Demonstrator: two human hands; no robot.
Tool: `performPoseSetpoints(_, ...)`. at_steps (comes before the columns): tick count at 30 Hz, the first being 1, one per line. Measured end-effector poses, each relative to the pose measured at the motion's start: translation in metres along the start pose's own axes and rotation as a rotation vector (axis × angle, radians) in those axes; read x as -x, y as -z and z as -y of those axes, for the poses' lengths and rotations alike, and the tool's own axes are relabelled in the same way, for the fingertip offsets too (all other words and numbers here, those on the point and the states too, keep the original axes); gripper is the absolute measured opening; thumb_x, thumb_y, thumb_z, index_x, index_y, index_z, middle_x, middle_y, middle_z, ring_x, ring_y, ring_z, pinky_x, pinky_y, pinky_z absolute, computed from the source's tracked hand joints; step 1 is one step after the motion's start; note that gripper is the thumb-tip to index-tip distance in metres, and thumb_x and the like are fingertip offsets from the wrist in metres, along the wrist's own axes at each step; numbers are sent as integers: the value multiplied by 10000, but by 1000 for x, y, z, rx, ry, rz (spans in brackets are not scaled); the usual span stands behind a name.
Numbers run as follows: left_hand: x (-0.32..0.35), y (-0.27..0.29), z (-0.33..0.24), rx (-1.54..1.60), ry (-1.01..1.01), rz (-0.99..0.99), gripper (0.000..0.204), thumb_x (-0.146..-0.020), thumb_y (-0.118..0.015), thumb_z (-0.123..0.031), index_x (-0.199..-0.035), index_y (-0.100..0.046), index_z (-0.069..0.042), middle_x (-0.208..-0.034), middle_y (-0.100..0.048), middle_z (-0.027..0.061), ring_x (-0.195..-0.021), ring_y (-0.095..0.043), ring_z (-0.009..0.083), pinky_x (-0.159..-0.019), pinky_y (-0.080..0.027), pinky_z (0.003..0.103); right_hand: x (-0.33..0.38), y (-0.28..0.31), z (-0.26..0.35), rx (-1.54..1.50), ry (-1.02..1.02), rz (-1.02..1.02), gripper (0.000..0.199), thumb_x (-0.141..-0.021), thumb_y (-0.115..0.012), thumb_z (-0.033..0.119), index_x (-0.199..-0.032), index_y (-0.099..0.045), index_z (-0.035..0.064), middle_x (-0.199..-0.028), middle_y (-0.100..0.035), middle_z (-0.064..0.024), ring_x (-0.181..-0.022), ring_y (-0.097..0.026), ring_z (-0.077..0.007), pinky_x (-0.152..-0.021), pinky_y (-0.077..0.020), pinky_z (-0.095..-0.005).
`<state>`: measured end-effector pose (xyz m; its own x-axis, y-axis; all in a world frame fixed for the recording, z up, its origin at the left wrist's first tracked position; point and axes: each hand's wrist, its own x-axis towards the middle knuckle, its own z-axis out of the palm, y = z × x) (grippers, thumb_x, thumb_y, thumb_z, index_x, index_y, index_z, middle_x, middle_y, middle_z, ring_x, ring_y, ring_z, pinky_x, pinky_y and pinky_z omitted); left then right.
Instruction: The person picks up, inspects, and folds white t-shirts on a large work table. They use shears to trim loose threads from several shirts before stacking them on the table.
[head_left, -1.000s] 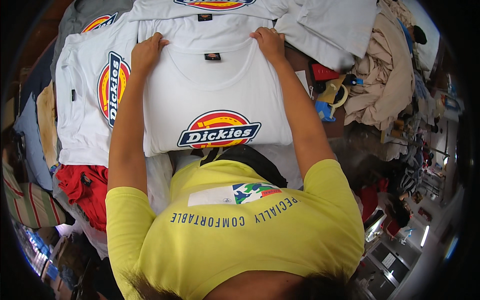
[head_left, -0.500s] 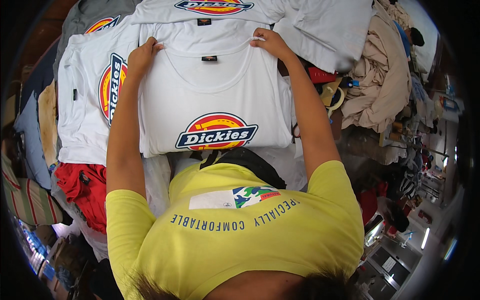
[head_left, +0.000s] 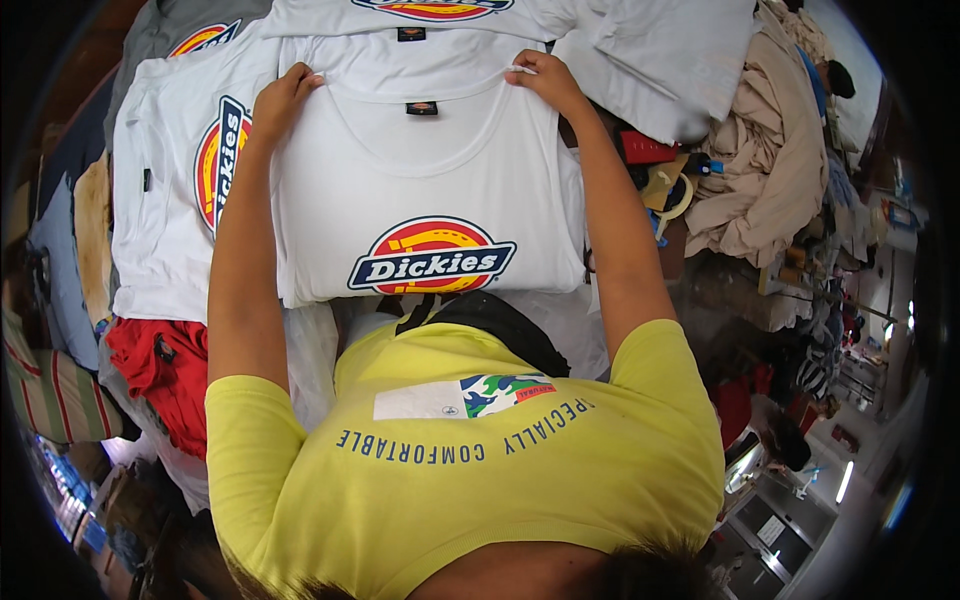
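Observation:
A white shirt (head_left: 440,190) with a scoop neck, a small black neck label and a red, yellow and navy printed logo lies in front of me, front side up. My left hand (head_left: 284,103) is closed in a pinch at its far left shoulder. At the far right shoulder, the thumb and fingers of my right hand (head_left: 548,82) pinch the fabric edge. Between the two hands the neckline is spread wide. Beneath and beyond it lies more white fabric, including another white shirt (head_left: 350,60) with its own black label.
To the left are a white shirt (head_left: 160,230) turned sideways and a red garment (head_left: 165,385). A grey shirt (head_left: 170,22) lies at the far left. Beige cloth (head_left: 760,150) is heaped at the right, near a tape roll (head_left: 680,198) and a red box (head_left: 645,147).
The view has shifted slightly, so the shirts appear a little higher. Both hands stay pinched at the same shirt's shoulders.

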<state>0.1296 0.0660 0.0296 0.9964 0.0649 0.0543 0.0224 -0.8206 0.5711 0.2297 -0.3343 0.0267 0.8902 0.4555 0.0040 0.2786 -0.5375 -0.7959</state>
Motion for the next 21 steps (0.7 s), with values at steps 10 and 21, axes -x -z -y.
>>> performPoseSetpoints(10, 9, -12, -19, -352, 15, -100, 364, -852, -531, -439, -931, -561, -85, -740, -638, 106, -715, -607, 287, -659, -452, 377, 16, -23, 25, 397, -153, -160, 325, -714, -700, 400, -856, -634, 116, -836, -657, -74, -793, -608, -243, -700, -454, -342)
performPoseSetpoints(21, 107, -66, -97, -197, -402, -328, 354, -757, -627, -118, -1106, -571, -122, -1159, -546, 125, -1109, -483, 329, -918, -381, 435, 5, -22, 8, 300, -182, -178, 288, -826, -589, 379, -857, -616, 94, -787, -641, -105, -755, -602, -281, -677, -455, -373)
